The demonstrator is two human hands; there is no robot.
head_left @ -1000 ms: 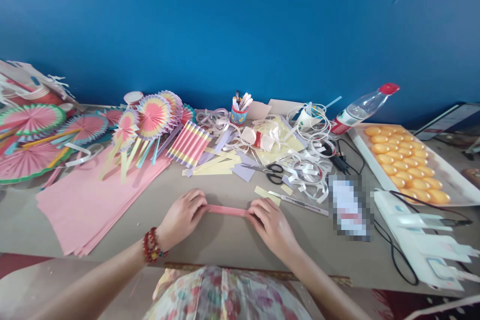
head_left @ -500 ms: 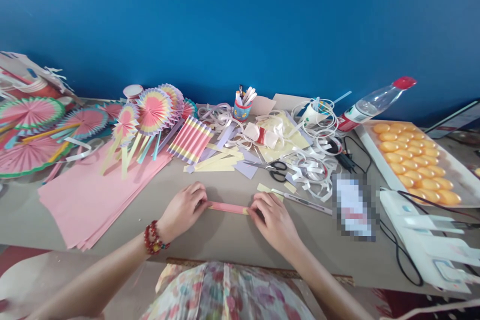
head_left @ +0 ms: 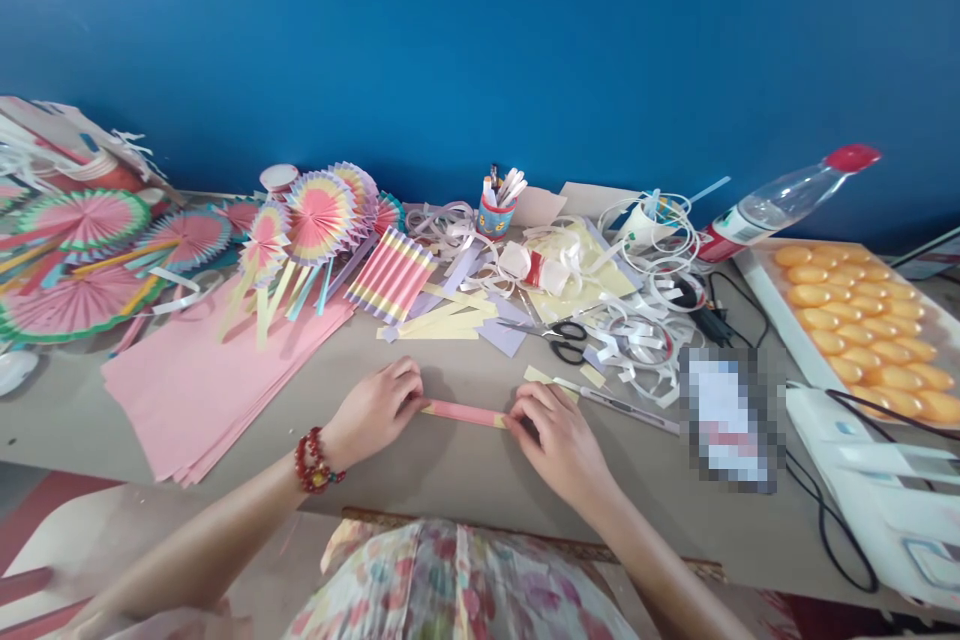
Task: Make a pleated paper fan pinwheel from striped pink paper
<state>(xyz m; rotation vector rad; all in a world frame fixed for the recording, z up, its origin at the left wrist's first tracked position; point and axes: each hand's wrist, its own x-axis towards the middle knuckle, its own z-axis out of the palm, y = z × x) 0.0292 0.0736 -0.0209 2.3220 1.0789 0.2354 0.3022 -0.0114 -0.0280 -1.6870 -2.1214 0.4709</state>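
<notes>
A narrow folded pink paper strip (head_left: pixel 465 412) with a yellow edge lies on the grey table (head_left: pixel 450 470) in front of me. My left hand (head_left: pixel 375 410), with a red bead bracelet at the wrist, pinches the strip's left end with curled fingers. My right hand (head_left: pixel 559 438) presses down on the strip's right end, fingers bent and close together. Both hands rest on the tabletop.
A stack of pink paper sheets (head_left: pixel 202 380) lies to the left, with pleated paper fans (head_left: pixel 315 215) behind it. Scissors (head_left: pixel 559 338), a craft knife (head_left: pixel 615 403), paper loops, a pen cup (head_left: pixel 496 213), a bottle (head_left: pixel 780 205), a tray of orange pieces (head_left: pixel 862 320) and cables sit at the right.
The visible part of the strip between my hands has grown shorter as the hands came closer together. The view has shifted a little to the left.
</notes>
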